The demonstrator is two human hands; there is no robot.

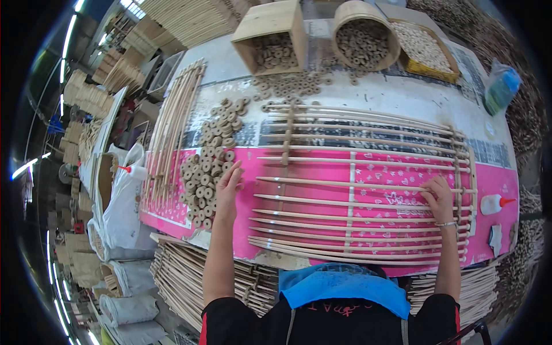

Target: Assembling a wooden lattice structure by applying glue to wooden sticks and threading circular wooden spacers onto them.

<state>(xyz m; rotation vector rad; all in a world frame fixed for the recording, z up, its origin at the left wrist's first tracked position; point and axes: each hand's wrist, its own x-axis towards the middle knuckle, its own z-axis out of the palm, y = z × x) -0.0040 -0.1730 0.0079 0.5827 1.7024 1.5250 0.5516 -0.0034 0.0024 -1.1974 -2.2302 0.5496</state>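
My left hand (230, 181) is at the right edge of a pile of small brown wooden rings (202, 181). Its fingers are partly stretched and apart, with nothing visible between them. My right hand (440, 198) has its fingers bent around one of the thin wooden rods (368, 185), close to the rod's right end. Several such rods lie side by side across the pink printed sheet (322, 164). Rings are threaded in a row on the far rods near their left ends (286, 138), and also along their right ends (458, 150).
A wooden box (244, 49) and a round wooden tub (338, 60) spill rings at the back. Beside them stands a yellow tray of pale pieces (451, 75). Loose rods (175, 123) lie at the left. White red-tipped bottles (490, 204) (137, 172) stand at both sides.
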